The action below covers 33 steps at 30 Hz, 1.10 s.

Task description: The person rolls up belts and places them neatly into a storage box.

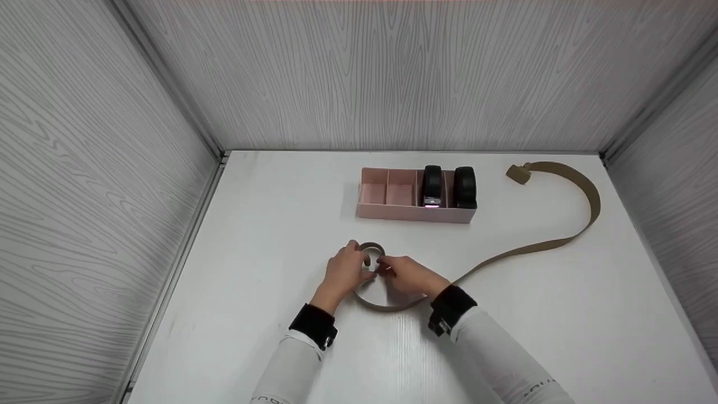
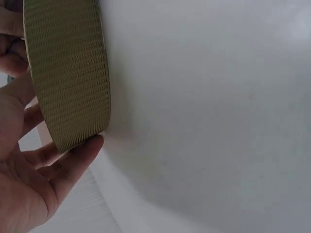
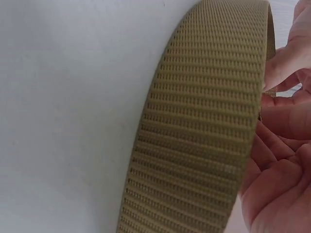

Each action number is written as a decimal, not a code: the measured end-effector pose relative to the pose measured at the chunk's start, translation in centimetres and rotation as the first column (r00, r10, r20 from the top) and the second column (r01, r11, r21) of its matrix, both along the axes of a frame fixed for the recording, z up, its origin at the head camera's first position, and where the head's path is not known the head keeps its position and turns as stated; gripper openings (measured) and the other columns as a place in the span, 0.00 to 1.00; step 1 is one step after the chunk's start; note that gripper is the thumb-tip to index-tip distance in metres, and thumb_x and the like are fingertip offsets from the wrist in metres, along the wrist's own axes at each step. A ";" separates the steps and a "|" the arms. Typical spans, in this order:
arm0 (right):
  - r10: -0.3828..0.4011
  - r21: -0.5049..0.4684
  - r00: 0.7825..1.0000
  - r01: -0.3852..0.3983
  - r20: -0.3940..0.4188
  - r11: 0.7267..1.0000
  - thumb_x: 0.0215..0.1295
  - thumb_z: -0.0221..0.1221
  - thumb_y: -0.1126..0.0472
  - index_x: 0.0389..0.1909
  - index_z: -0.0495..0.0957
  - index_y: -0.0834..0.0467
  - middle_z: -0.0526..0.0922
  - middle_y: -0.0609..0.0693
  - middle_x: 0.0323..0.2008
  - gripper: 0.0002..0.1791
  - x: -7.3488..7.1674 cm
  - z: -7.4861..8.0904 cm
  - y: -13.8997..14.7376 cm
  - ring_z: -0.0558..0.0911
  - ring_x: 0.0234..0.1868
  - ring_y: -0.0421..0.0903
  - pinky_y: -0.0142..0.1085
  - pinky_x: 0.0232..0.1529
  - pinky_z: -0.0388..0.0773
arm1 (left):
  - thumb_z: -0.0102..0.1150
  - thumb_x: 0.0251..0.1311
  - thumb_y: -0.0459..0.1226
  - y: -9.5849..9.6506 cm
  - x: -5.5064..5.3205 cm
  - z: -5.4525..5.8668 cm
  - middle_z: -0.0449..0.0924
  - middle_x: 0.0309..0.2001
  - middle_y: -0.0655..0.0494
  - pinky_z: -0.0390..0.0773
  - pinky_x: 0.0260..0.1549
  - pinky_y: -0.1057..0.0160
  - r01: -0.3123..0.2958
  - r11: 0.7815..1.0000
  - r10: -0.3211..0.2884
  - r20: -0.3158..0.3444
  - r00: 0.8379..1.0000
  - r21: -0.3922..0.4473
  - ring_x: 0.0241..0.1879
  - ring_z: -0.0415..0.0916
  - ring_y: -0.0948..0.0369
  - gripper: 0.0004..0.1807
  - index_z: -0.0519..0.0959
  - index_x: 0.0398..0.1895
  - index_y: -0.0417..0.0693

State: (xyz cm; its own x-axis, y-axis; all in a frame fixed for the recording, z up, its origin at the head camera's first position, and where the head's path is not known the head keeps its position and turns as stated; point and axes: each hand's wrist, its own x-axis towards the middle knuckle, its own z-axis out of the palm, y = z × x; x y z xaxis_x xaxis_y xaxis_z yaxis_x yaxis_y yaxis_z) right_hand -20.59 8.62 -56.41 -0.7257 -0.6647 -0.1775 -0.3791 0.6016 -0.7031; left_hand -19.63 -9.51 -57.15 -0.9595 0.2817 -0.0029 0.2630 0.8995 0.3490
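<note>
A long khaki webbing belt (image 1: 530, 248) stands on its edge on the white table. Its buckle end (image 1: 519, 174) lies at the far right, and the near end bends into a loop between the hands. My left hand (image 1: 346, 268) holds the loop from the left, with fingertips against the ribbed strap (image 2: 68, 73) in the left wrist view. With thumb and fingers, my right hand (image 1: 412, 275) pinches the belt inside the loop. The strap (image 3: 199, 116) runs past the right hand in the right wrist view, partly hiding the fingers. The belt's very tip is hidden by the fingers.
Beyond the hands stands a pink divided box (image 1: 415, 213). Its two right compartments hold a black roll with a shiny metal part (image 1: 432, 185) and another black roll (image 1: 464, 187). Grey wood-grain panels (image 1: 359, 73) enclose the table at the back and sides.
</note>
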 end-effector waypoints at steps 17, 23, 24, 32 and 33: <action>0.219 0.132 0.945 -0.192 -0.242 0.973 0.47 0.68 0.55 0.34 0.81 0.55 0.79 0.43 0.29 0.13 2.8 0.7 0.5 0.75 0.31 0.37 0.33 0.33 0.72 | 0.66 0.49 0.41 -0.5 -0.5 0.4 0.69 0.50 0.50 0.74 0.34 0.51 0.027 1.000 -0.027 0.066 0.997 -0.004 0.47 0.70 0.52 0.06 0.84 0.30 0.52; 0.192 0.200 0.864 -0.109 -0.465 0.974 0.46 0.67 0.61 0.23 0.83 0.51 0.78 0.40 0.23 0.03 2.2 0.4 1.7 0.76 0.26 0.39 0.35 0.28 0.72 | 0.68 0.45 0.41 -1.3 -0.6 0.9 0.70 0.51 0.52 0.74 0.34 0.52 0.125 0.991 -0.119 0.112 0.987 -0.044 0.46 0.70 0.54 0.05 0.85 0.28 0.54; 0.180 0.207 0.845 -0.084 -0.503 0.975 0.46 0.67 0.62 0.23 0.83 0.51 0.77 0.40 0.23 0.03 2.0 0.3 1.9 0.75 0.26 0.40 0.35 0.27 0.72 | 0.68 0.45 0.41 -1.5 -0.5 0.9 0.70 0.50 0.52 0.74 0.34 0.53 0.151 0.987 -0.144 0.120 0.982 -0.052 0.46 0.70 0.54 0.05 0.86 0.28 0.54; 0.059 0.181 0.770 0.074 -0.635 0.981 0.50 0.64 0.66 0.29 0.79 0.58 0.72 0.48 0.25 0.05 1.2 -0.6 2.5 0.75 0.22 0.44 0.33 0.21 0.73 | 0.67 0.47 0.38 -1.5 0.1 1.0 0.70 0.52 0.52 0.72 0.43 0.59 0.302 0.953 -0.299 0.174 0.938 0.008 0.48 0.69 0.57 0.06 0.86 0.31 0.54; 0.055 0.167 0.775 0.065 -0.630 0.984 0.52 0.63 0.67 0.33 0.78 0.57 0.71 0.48 0.26 0.07 1.2 -0.8 2.5 0.75 0.22 0.43 0.33 0.22 0.72 | 0.67 0.47 0.38 -1.4 0.1 1.0 0.70 0.52 0.52 0.71 0.44 0.60 0.308 0.951 -0.306 0.176 0.936 0.014 0.48 0.69 0.57 0.06 0.86 0.31 0.54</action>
